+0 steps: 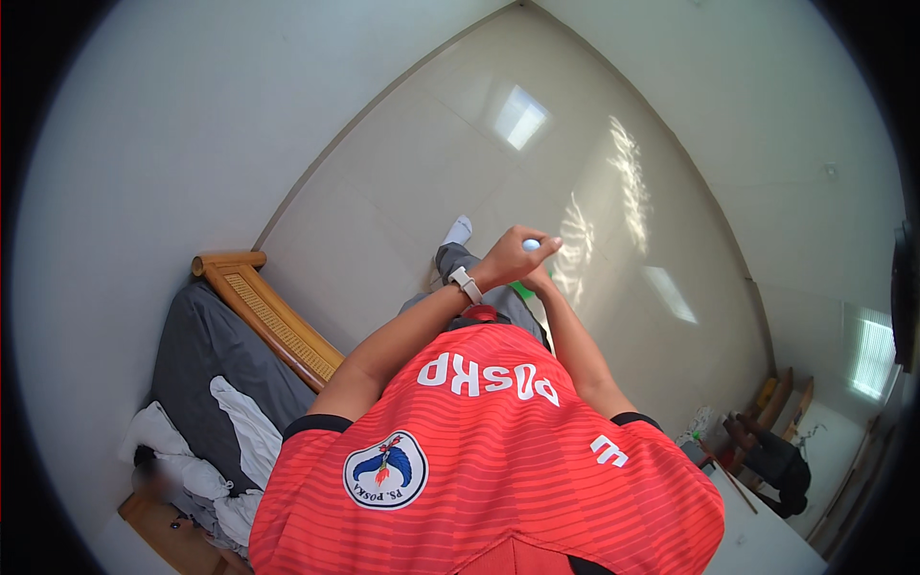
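Note:
My left hand [508, 257], with a pale watch [467, 285] on its wrist, is closed in a fist in front of my waist. A small, round, pale blue-white end [531, 245] of something shows between its thumb and fingers; the rest of that thing is hidden. Just beneath and beside it, my right hand [538, 279] is mostly covered by the left one. Bright green [521, 289] shows beside the right hand's fingers, its shape too hidden to name. Whether the green and the pale end belong to one thing, I cannot tell.
On the left is a bed with a wooden, woven-panel footboard [273, 321], a grey sheet [220, 355] and white cloths [247, 426], with a person [187, 489] on it. Another person [771, 465] is at the far right. Glossy floor tiles [422, 172] meet white walls ahead.

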Demonstrator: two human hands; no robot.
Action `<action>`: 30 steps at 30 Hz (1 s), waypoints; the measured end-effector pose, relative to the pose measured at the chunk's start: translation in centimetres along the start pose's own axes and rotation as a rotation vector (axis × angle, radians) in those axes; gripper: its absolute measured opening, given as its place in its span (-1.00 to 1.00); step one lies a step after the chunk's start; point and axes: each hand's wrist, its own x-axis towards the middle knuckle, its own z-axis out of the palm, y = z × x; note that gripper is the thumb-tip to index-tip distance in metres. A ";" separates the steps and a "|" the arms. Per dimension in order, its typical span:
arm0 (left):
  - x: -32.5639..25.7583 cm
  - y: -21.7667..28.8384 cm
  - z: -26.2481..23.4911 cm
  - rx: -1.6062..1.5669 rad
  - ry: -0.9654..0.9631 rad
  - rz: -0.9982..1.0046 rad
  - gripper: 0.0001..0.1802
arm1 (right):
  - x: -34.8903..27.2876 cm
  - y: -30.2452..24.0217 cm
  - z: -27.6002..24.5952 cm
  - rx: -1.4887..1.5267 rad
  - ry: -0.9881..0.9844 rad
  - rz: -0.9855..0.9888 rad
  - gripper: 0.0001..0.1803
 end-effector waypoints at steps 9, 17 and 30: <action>0.1 1.6 0.8 0.154 -0.251 0.388 -0.51 | 5.5 -2.9 -6.2 0.706 0.090 -0.261 -0.78; -0.8 4.8 -1.3 0.069 -0.102 0.465 -0.56 | -1.1 -8.0 -7.5 -0.172 0.231 -0.316 -0.67; -1.2 1.0 -1.1 -0.052 -0.336 -0.124 -0.45 | -3.9 4.2 0.7 -0.163 0.015 -0.161 -0.58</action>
